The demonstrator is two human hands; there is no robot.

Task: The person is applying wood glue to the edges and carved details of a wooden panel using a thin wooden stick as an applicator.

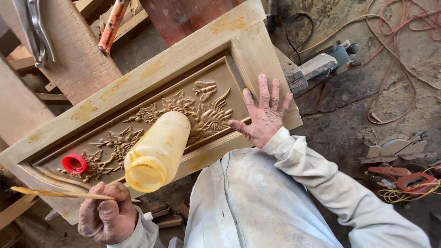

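Carved panel (151, 98) lies tilted across center; our right hand (262, 115) presses open at three o'clock, our left hand (106, 216) grips the glue stick (55, 194) at seven. Spread thinly, we judge.

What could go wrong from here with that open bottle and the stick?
The uncapped yellow glue bottle lies on its side on the carved panel, mouth outward, so it may roll or leak. The left hand holds a coated stick that may drip. The right hand alone steadies the tilted panel.
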